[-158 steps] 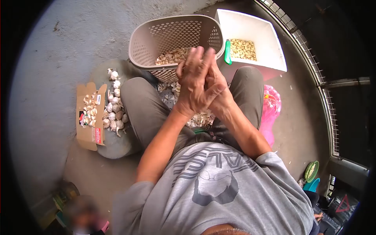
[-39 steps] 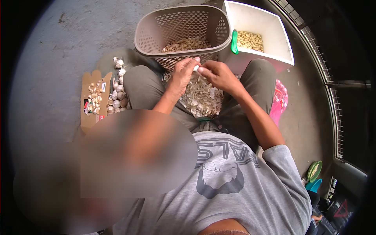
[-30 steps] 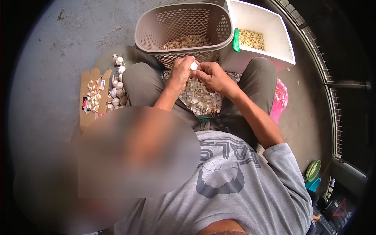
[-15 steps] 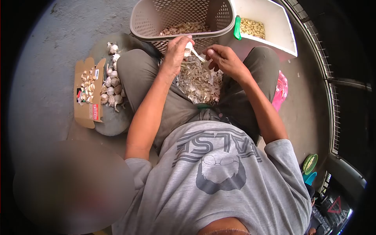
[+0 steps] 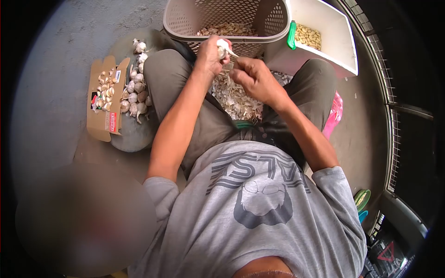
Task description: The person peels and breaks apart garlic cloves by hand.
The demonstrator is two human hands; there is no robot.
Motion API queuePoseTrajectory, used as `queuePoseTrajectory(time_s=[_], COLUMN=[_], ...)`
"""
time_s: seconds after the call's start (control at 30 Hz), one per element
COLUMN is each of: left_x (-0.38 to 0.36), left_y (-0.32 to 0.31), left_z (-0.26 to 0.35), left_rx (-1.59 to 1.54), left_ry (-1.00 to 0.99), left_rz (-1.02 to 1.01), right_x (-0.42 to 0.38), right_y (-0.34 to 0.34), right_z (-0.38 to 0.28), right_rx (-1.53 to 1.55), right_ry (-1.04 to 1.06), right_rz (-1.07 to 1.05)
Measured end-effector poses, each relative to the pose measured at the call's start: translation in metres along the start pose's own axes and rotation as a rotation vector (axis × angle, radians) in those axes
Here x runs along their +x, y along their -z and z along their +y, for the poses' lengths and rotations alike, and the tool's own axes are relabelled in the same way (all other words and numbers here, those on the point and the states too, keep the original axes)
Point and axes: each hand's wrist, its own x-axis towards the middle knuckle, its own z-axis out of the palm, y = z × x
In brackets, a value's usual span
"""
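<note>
A white garlic bulb (image 5: 223, 48) is gripped in my left hand (image 5: 209, 56), its stem pointing right. My right hand (image 5: 257, 79) is closed at the tip of that stem, with the fingertips partly hidden. Below both hands, a heap of dry garlic skins (image 5: 238, 97) lies between my legs. Just beyond them stands a grey-beige perforated basket (image 5: 227, 41) holding garlic cloves (image 5: 227, 30).
A white box (image 5: 331, 60) with peeled cloves (image 5: 308, 37) has a green-handled tool (image 5: 291, 35) on its rim. To the left, whole garlic bulbs (image 5: 134, 97) sit beside a cardboard box (image 5: 98, 125) bearing loose cloves (image 5: 105, 92). Pink plastic (image 5: 334, 113) lies right of my knee.
My right hand has come left to the garlic stem, and its fingers have closed. The left hand still holds the bulb. The whole view has shifted slightly.
</note>
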Motion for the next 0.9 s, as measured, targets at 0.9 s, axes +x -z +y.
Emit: queuePoseTrajectory(time_s=[0.9], left_x=[-0.028], left_y=[-0.015], left_z=[-0.003], left_rx=[-0.03], left_ry=[0.07], left_rz=[-0.04], right_x=[0.029], right_y=[0.036], right_z=[0.028], right_rx=[0.314], right_ry=[-0.214], right_rz=[-0.226])
